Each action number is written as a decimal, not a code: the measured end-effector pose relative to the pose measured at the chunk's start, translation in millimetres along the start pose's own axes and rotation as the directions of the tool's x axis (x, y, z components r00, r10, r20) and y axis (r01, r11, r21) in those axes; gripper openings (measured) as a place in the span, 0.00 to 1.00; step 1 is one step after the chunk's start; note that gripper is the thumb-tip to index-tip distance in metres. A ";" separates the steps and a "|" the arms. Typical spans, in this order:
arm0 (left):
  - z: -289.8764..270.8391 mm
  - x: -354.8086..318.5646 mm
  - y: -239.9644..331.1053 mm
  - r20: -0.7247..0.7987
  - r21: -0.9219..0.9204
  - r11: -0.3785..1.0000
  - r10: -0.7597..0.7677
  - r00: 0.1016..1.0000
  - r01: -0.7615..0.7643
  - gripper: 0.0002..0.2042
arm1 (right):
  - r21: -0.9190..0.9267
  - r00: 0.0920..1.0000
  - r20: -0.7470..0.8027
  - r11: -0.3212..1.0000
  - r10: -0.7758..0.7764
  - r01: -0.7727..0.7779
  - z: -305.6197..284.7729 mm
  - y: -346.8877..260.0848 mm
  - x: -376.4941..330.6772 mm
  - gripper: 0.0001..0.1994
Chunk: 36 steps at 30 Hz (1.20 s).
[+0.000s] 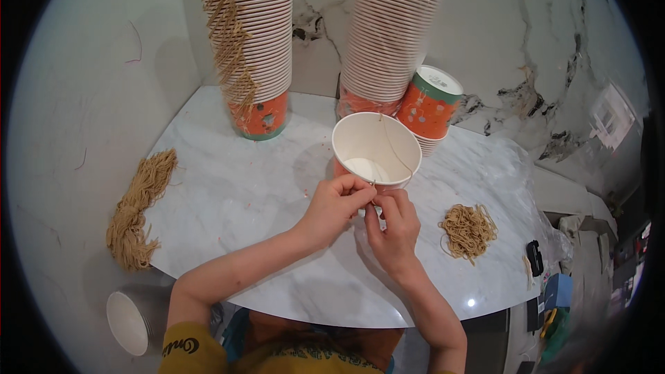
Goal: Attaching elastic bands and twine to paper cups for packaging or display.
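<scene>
A white-lined paper bucket (pixel 346 140) with an orange outside stands before me, its mouth up and tilted toward me. A thin tan cord (pixel 389 142) runs from its far rim, down across the inside to the right rim. At the near rim, my left hand (pixel 334 206) pinches the cord's end between thumb and fingertips. My right hand (pixel 395 228) is closed beside it, fingertips meeting the left ones at the same spot. The fingers hide the exact point where cord and rim meet.
A tall bucket stack (pixel 260 48) with tan cords hanging down its side stands back left. Another stack (pixel 388 34), plastic-wrapped, stands behind the bucket, beside an upside-down orange bucket (pixel 426 107). Cord bundles lie left (pixel 138 211) and right (pixel 469 230). White buckets (pixel 128 322) sit below the table's left edge.
</scene>
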<state>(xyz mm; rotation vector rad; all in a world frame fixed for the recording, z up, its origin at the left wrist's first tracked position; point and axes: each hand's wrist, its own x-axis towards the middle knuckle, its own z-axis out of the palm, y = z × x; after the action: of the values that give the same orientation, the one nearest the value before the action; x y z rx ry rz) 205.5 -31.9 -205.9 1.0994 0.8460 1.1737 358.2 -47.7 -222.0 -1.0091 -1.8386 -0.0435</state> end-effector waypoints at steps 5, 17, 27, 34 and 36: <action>-14.7 1.5 -4.2 -0.017 -0.104 0.989 -0.109 0.994 0.107 0.05 | -0.153 0.996 0.094 0.988 0.009 0.006 -9.1 9.1 2.2 0.09; -18.3 -0.4 -14.6 0.008 -0.030 1.000 0.002 1.000 -0.002 0.05 | 0.048 0.990 -0.011 0.989 0.144 -0.143 -17.4 -8.5 7.5 0.09; -7.3 -6.5 -7.1 -0.043 -0.168 0.985 -0.052 0.998 0.044 0.03 | -0.172 0.982 0.009 0.968 -0.187 0.186 -7.2 -14.5 -1.2 0.12; -15.4 -2.9 -1.5 0.006 -0.334 0.935 -0.127 0.992 0.121 0.01 | -0.143 0.981 -0.017 0.971 -0.194 0.189 -4.7 -15.5 -2.4 0.12; -17.3 -3.3 -1.2 0.018 -0.346 0.929 -0.131 0.991 0.129 0.01 | -0.087 0.990 -0.032 0.987 -0.137 0.134 -4.2 -16.1 -3.4 0.12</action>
<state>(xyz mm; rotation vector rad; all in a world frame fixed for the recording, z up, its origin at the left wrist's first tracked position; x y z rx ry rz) 188.9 -31.4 -212.0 0.7395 0.6718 1.1613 351.4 -62.2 -216.2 -0.9338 -1.8810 -0.2232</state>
